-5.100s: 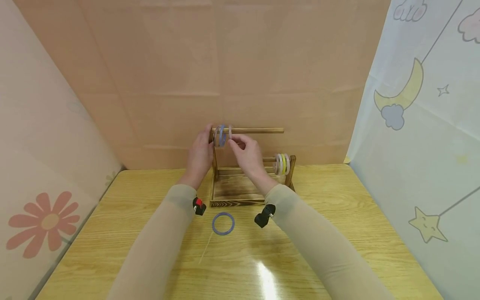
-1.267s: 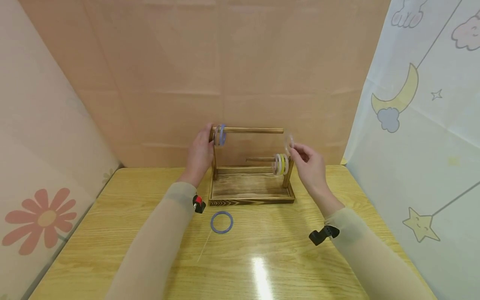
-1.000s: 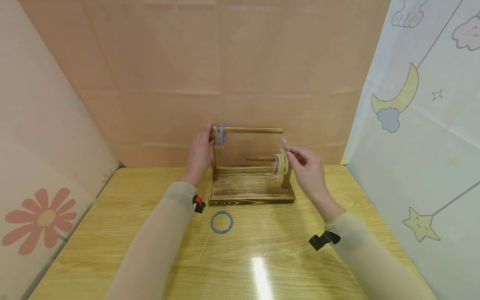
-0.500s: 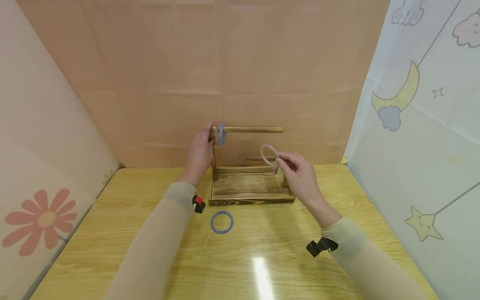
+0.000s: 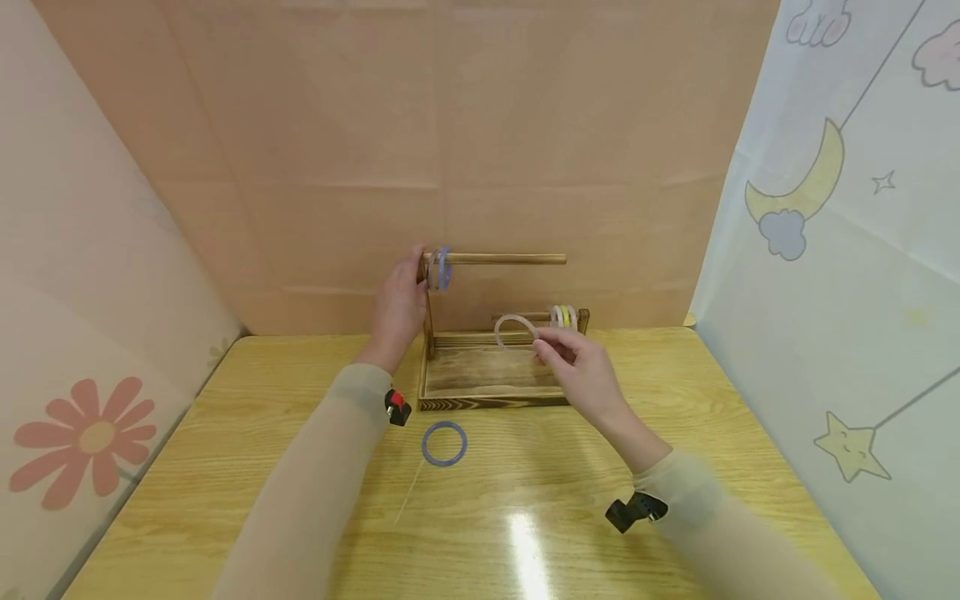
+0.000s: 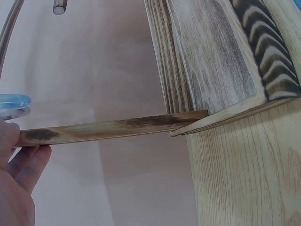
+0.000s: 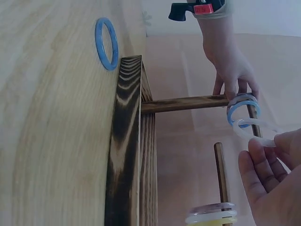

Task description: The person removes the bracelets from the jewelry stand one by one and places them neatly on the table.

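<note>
My left hand (image 5: pixel 397 308) grips the top of the left upright (image 6: pixel 108 130) of a wooden bangle stand, thumb and fingers on either side of it. Close by, a blue bangle (image 5: pixel 445 279) and a clear one hang at the left end of the upper bar (image 5: pixel 510 259). My right hand (image 5: pixel 583 367) pinches a translucent whitish bangle (image 5: pixel 514 317) by its right edge. That bangle is in front of the lower bar (image 5: pixel 542 316) in the head view. Several bangles, one of them yellow (image 5: pixel 566 316), hang at the lower bar's right end, partly hidden behind my right hand.
A blue bangle (image 5: pixel 444 463) lies flat on the wooden table (image 5: pixel 300 467), in front of the stand's shallow tray base (image 5: pixel 487 404). A peach cloth (image 5: pixel 315 150) hangs behind the stand, with patterned panels at both sides.
My right hand slid the whitish bangle off the upper bar past its right end, then brought it down and left to the lower bar. My left hand stays on the upright.
</note>
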`<state>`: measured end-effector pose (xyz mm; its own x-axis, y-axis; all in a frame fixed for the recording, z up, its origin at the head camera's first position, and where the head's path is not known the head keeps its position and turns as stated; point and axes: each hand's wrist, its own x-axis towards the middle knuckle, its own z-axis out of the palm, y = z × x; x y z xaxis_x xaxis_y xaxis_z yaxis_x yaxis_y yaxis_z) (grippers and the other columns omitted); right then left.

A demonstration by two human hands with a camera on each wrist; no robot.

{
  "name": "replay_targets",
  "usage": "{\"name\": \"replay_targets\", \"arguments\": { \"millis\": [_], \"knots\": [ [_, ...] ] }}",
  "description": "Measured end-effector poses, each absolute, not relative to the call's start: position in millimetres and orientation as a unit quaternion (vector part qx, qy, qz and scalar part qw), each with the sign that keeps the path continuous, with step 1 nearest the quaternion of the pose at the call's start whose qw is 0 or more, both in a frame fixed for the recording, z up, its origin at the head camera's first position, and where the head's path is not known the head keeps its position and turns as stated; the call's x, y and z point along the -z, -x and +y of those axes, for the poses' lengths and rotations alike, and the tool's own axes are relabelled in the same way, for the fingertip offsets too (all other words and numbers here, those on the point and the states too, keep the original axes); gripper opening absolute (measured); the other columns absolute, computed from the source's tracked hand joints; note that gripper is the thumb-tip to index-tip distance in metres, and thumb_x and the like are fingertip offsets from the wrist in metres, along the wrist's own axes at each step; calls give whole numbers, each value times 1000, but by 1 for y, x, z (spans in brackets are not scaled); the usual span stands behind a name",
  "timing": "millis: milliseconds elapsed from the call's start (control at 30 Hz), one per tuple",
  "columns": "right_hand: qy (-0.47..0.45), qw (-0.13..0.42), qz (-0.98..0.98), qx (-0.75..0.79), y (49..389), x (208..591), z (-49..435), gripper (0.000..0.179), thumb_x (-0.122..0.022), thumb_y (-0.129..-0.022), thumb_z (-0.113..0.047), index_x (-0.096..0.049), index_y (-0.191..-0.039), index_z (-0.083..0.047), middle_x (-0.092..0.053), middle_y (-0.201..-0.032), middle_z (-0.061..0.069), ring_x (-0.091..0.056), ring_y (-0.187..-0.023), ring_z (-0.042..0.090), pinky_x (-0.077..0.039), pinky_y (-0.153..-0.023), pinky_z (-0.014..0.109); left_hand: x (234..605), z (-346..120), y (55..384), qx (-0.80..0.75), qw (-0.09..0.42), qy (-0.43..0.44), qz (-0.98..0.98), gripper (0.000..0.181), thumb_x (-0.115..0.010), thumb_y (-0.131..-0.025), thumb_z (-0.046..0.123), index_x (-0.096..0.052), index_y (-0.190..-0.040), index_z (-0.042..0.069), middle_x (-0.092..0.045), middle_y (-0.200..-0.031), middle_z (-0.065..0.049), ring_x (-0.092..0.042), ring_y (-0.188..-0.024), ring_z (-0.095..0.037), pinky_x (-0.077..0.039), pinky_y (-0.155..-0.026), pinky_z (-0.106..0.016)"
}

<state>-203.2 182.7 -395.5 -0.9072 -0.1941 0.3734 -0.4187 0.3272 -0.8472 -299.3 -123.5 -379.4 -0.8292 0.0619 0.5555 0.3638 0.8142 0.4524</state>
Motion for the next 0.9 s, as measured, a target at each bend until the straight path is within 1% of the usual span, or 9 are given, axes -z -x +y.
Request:
{"name": "replay_targets", "arguments": {
  "millis": [100,200,300,433,500,567,667,767,900],
  "knots": [
    [-189,86,-812,-545,198,400,180,25,-69,-112,-15,-77,-131,0,-77,-105,11,-73,-93,15,-62,-81,26,380,-124,300,289,267,117,-912,66,-64,-109,-4,-38,-168,9,-59,-153,-22,-65,-129,-43,-56,-108,-56],
    [-184,68,-816,-544,195,406,177,27,-69,-112,-16,-77,-132,-1,-78,-105,8,-74,-96,21,-62,-82,29,380,-125,300,290,265,115,-912,66,-64,-109,-4,-38,-168,9,-59,-153,-22,-65,-130,-43,-55,-109,-55],
    [-181,51,-819,-543,194,412,174,28,-69,-112,-17,-76,-134,-2,-78,-107,10,-75,-98,28,-63,-83,34,379,-126,301,292,263,115,-912,66,-63,-110,-4,-37,-169,10,-58,-153,-22,-63,-133,-43,-54,-110,-55],
    [-183,23,-823,-538,194,422,171,29,-67,-113,-17,-75,-136,-2,-78,-109,13,-75,-101,37,-62,-81,31,379,-127,302,297,260,115,-912,66,-63,-110,-4,-37,-169,11,-57,-154,-22,-62,-135,-43,-53,-112,-55],
    [-180,8,-826,-533,193,425,169,31,-67,-113,-17,-74,-138,-1,-78,-109,11,-74,-102,39,-62,-80,31,379,-128,302,297,257,113,-913,67,-63,-110,-4,-37,-169,11,-58,-154,-22,-62,-135,-43,-53,-112,-55],
    [-177,-6,-831,-527,192,428,167,32,-67,-113,-18,-73,-139,0,-78,-109,8,-75,-101,36,-63,-82,34,380,-129,302,296,256,111,-913,67,-63,-110,-4,-36,-169,12,-58,-154,-22,-62,-135,-43,-53,-112,-55],
    [-173,-17,-831,-528,190,432,165,31,-67,-113,-17,-73,-138,0,-78,-107,8,-75,-100,34,-64,-88,47,379,-129,303,292,258,113,-914,67,-63,-110,-4,-36,-169,13,-57,-154,-22,-62,-135,-43,-54,-112,-55],
    [-170,-34,-827,-535,188,436,164,29,-66,-113,-15,-74,-137,0,-78,-105,9,-76,-101,35,-61,-95,58,379,-129,303,292,260,115,-913,67,-63,-110,-4,-36,-169,12,-58,-153,-22,-62,-135,-42,-54,-112,-55],
    [-156,-60,-828,-536,186,441,162,31,-65,-114,-16,-73,-140,-1,-78,-104,9,-76,-102,30,-60,-98,59,377,-128,305,295,259,111,-913,66,-63,-109,-5,-37,-168,11,-59,-152,-22,-62,-134,-42,-53,-112,-54]
  ]
}}
